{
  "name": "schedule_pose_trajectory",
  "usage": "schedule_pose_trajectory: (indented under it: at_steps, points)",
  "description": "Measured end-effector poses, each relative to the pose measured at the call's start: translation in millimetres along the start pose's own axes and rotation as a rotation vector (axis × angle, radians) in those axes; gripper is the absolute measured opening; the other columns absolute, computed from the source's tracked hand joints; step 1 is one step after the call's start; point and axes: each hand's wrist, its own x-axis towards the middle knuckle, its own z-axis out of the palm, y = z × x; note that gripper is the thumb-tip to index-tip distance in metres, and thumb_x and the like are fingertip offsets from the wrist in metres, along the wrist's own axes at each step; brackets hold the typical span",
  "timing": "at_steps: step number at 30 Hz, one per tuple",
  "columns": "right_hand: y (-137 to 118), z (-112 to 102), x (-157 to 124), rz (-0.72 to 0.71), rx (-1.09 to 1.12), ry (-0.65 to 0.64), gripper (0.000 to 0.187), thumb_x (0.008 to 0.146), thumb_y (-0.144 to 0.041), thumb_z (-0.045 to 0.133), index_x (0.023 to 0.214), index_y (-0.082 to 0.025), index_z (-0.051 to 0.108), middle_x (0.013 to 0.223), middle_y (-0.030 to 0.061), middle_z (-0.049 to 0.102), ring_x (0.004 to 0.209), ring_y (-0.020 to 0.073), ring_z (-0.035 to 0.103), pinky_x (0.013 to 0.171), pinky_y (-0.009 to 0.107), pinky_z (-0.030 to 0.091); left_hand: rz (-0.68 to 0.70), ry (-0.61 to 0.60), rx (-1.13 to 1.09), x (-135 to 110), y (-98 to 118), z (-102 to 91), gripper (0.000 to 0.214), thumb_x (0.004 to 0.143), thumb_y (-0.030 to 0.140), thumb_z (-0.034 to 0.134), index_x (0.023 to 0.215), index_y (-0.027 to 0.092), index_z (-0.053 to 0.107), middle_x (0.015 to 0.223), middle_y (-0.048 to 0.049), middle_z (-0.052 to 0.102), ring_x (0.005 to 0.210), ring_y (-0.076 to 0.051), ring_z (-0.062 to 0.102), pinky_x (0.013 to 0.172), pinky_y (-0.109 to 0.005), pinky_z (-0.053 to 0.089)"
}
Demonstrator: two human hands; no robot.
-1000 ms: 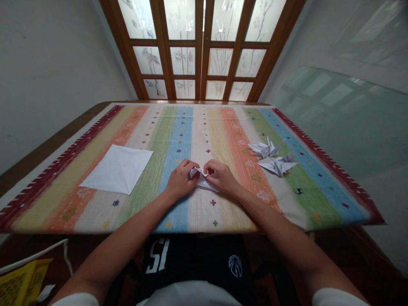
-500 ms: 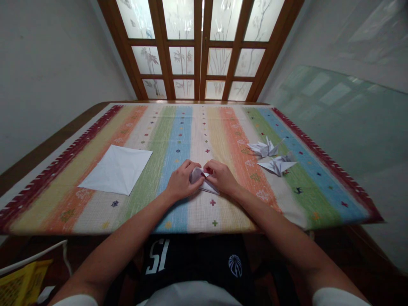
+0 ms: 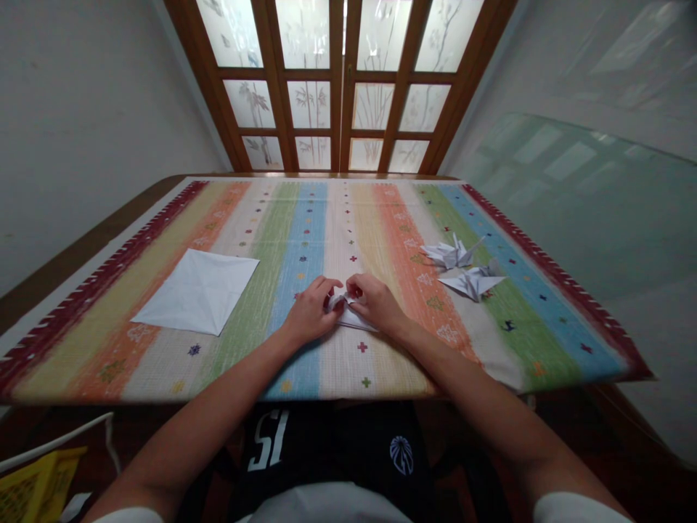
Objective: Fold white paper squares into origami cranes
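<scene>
A small, partly folded piece of white paper (image 3: pixel 348 314) lies on the striped tablecloth (image 3: pixel 327 240) in front of me. My left hand (image 3: pixel 310 314) pinches its left side with curled fingers. My right hand (image 3: pixel 375 303) pinches its right side, fingertips meeting the left hand's over the fold. Most of the paper is hidden under both hands.
A creased flat square sheet of white paper (image 3: pixel 197 290) lies to the left. Two folded paper cranes (image 3: pixel 451 253) (image 3: pixel 473 281) sit to the right. Wooden glazed doors (image 3: pixel 337 80) stand behind the table. A yellow crate (image 3: pixel 33 490) is on the floor at lower left.
Both hands stayed on the small paper. The raised flap seen earlier has been pressed down flatter between the fingertips.
</scene>
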Motion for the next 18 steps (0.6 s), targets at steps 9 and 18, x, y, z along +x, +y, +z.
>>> schedule_pose_trajectory:
  at_steps: [9, 18]
  points:
    - [-1.1, -12.0, -3.8, -0.012, 0.058, -0.041, 0.035, 0.087, -0.017, 0.070, 0.121, -0.025, 0.066, 0.103, 0.0058, 0.076, 0.094, 0.0245, 0.069, 0.091, 0.038, 0.051, 0.018, 0.007, -0.016, -1.1, 0.6, -1.2, 0.038, 0.089, 0.023, 0.070, 0.126, 0.019, 0.064, 0.107, -0.0069, 0.067, 0.092, -0.022, 0.066, 0.084, -0.037, 0.056]
    - [8.2, -16.8, 2.7, 0.277, 0.348, -0.047, 0.044, 0.108, -0.048, 0.041, 0.098, -0.022, 0.075, 0.099, 0.0078, 0.079, 0.094, 0.0238, 0.071, 0.089, 0.037, 0.053, 0.016, -0.132, 0.009, -2.2, 5.4, -5.1, 0.030, 0.103, 0.040, 0.063, 0.124, 0.019, 0.070, 0.108, -0.0085, 0.073, 0.089, -0.022, 0.070, 0.088, -0.039, 0.058]
